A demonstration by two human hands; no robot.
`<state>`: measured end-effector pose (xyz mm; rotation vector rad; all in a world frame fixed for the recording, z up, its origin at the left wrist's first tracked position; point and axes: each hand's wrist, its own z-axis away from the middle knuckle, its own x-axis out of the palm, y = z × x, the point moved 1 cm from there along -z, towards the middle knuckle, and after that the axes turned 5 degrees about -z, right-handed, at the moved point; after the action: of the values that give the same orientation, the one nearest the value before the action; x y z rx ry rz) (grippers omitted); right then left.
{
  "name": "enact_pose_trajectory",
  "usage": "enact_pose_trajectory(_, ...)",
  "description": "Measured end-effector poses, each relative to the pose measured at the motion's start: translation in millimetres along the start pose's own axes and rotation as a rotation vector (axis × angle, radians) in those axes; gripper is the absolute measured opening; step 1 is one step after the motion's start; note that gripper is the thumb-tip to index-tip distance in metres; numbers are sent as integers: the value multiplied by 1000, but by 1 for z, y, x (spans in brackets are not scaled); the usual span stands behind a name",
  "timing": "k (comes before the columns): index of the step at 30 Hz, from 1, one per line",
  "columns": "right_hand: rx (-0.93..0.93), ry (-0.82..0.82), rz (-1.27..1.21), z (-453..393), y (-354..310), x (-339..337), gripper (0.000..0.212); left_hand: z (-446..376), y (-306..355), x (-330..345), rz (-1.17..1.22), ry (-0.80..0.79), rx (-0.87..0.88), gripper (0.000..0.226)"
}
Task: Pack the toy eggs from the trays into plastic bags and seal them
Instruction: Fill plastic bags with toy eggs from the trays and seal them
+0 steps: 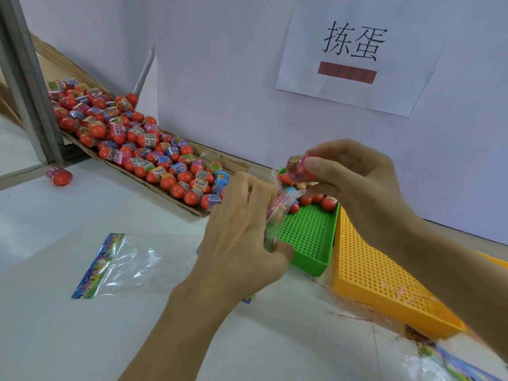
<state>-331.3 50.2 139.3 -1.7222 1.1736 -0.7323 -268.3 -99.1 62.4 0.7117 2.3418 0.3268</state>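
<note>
Table (82,215): white, lying nearest, carrying everything below
Cardboard tray (154,185): stretching along the wall, heaped with red toy eggs (143,149)
Yellow tray (379,276): lying tilted beside green tray (308,237), a few eggs resting at the green one's far end
Left hand (242,237): curling round a clear bag (277,213), gripping it above the green tray
Right hand (354,177): pinching one egg (298,165) at the bag's mouth
Spare bag (129,265): lying flat, left of the hands

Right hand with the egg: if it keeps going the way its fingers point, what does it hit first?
Likely the open mouth of the bag held by the left hand; the right hand points its egg left and down at it. Depth is unclear.
</note>
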Motion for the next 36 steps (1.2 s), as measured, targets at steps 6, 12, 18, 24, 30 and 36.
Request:
enact_pose_trajectory(6,53,-349,223,2,-9,14,28,-3,3,-5,107,89,49,43)
enact_pose_trajectory(12,81,-124,145,-18,10,7,25,-3,1,-4,94,181,11,52)
enact_pose_trajectory(18,432,-74,966,-26,84,-16,38,-1,0,-1,26,174,30,42)
enact_pose_trajectory(24,230,-17,1239,-21,97,-9,27,-2,1,-1,25,175,29,41)
enact_pose_trajectory(30,81,325,220,-17,59,-6,9,-4,0,-2,34,154,59,59)
enact_pose_trajectory(36,-192,-32,148,2,-8,1,15,-4,6,-2,86,146,101,53)
